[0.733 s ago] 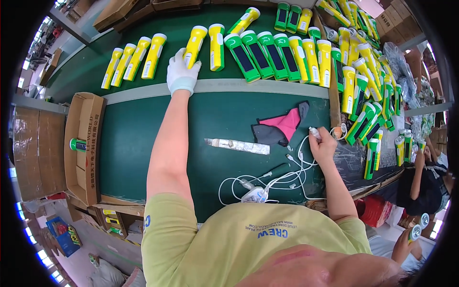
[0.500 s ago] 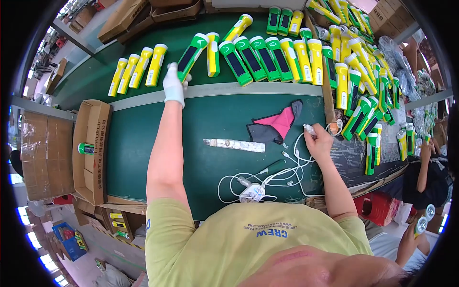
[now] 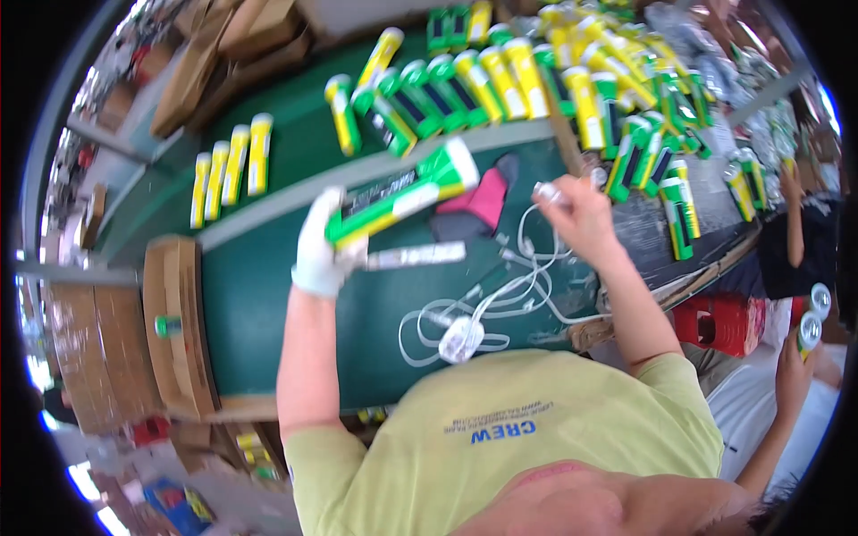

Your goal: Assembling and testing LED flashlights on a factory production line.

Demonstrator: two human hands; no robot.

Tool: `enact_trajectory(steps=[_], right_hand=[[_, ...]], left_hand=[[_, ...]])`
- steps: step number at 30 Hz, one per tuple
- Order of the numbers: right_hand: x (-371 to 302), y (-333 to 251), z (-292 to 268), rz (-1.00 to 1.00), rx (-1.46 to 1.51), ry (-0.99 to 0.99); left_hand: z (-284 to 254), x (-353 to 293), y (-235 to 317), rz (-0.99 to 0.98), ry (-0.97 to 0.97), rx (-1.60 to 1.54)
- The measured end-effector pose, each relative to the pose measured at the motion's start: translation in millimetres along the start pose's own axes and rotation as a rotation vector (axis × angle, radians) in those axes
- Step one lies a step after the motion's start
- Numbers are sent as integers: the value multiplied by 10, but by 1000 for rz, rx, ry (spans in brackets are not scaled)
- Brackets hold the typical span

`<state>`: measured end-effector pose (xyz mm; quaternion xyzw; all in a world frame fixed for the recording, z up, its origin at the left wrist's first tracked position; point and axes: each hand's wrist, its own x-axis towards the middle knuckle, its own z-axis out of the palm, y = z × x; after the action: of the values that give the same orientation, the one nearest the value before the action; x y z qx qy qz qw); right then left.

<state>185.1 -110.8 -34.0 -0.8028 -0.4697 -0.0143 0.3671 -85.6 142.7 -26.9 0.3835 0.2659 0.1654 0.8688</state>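
My left hand (image 3: 320, 248), in a white glove, grips a green and white flashlight (image 3: 407, 190) and holds it tilted above the green table (image 3: 259, 304). My right hand (image 3: 579, 213) pinches the plug end of a white cable (image 3: 483, 299) that loops over the table toward a white adapter (image 3: 460, 339). Between my hands lie a pink and dark cloth (image 3: 483, 204) and a flat silver strip (image 3: 416, 256).
Rows of green and yellow flashlights (image 3: 500, 76) line the far side and right of the table. Three yellow ones (image 3: 231, 165) lie at the left. A cardboard box (image 3: 174, 330) stands at the table's left end. Another person's hand (image 3: 800, 357) holds a can at the right.
My left hand has lifted a green flashlight off the far row and drawn it back toward me. My right hand stays on the cable end.
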Motion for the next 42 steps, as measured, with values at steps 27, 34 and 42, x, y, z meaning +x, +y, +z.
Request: enact_trajectory(steps=[27, 34, 42], right_hand=[[-149, -490, 10, 289, 832, -131], [-87, -449, 238, 130, 788, -4], [-84, -484, 106, 168, 762, -212]], left_hand=[[744, 12, -464, 874, 89, 1415], [834, 220, -957, 362, -45, 835], [661, 300, -833, -13, 74, -141]])
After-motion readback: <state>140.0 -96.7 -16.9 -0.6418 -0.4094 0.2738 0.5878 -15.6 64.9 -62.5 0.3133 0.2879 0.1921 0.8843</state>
